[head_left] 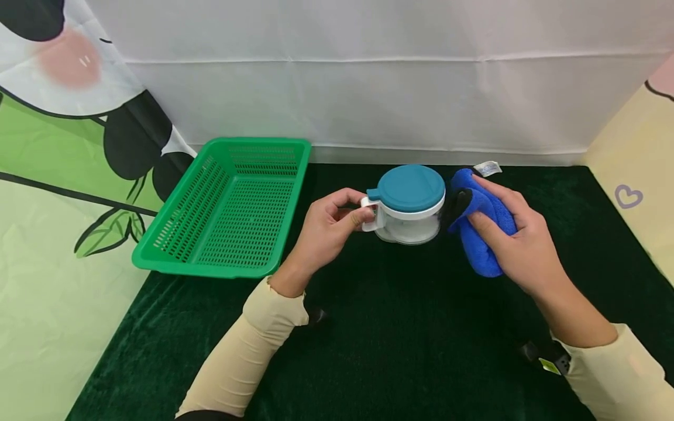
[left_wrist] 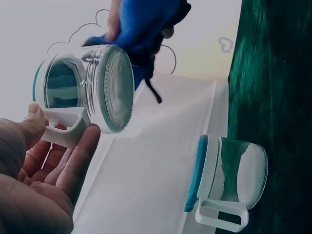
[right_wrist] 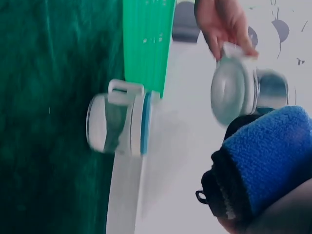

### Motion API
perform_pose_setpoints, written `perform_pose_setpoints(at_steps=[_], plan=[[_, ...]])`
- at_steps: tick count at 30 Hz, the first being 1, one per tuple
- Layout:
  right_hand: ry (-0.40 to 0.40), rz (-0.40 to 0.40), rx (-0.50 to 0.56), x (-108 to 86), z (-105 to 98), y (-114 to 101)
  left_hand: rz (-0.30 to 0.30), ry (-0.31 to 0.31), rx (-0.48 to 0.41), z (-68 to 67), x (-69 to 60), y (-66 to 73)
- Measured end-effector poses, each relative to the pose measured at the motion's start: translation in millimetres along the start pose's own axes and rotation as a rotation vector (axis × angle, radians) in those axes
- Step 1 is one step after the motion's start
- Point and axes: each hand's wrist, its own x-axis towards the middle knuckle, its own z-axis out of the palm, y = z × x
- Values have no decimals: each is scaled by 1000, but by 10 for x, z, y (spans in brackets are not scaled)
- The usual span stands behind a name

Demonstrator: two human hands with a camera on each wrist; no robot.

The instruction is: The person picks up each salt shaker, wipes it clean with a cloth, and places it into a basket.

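My left hand (head_left: 329,228) pinches the white handle (left_wrist: 73,119) of a glass jar (left_wrist: 92,80) with a flat blue lid (head_left: 411,188). In the left wrist view, this jar is off the table, its ribbed round base showing. To its right, my right hand (head_left: 521,242) grips a folded blue cloth (head_left: 481,251) with black edging and a white tag. The cloth is close beside the jar's glass; I cannot tell whether they touch. A second, similar jar (left_wrist: 231,170) stands on the table with something white in its lower part. The held jar mostly hides it in the head view.
An open green plastic basket (head_left: 205,268) with slotted sides sits at the left, near my left forearm. Dark green fabric (head_left: 389,351) covers the table. A white cloth backdrop (head_left: 368,105) hangs along its rear edge, with printed panels at both sides.
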Motion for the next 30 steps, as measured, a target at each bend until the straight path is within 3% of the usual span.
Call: perform_pose_setpoints(at_steps=[6, 10, 14, 17, 21, 30], plan=[[58, 75, -65, 100, -91, 91, 14, -46, -31, 4, -17, -14], [-32, 75, -39, 66, -25, 46, 32, -103, -46, 55, -24, -64], [-135, 80, 18, -12, 11, -75, 32, -93, -29, 74, -30, -111], [-129, 66, 35, -33, -19, -171, 31, -87, -23, 62, -38, -125], [-115, 53, 64, 41, -45, -189, 33, -122, -38, 60, -47, -107], [-446, 268, 148, 164, -9, 184, 4, -140, -37, 23, -67, -89]])
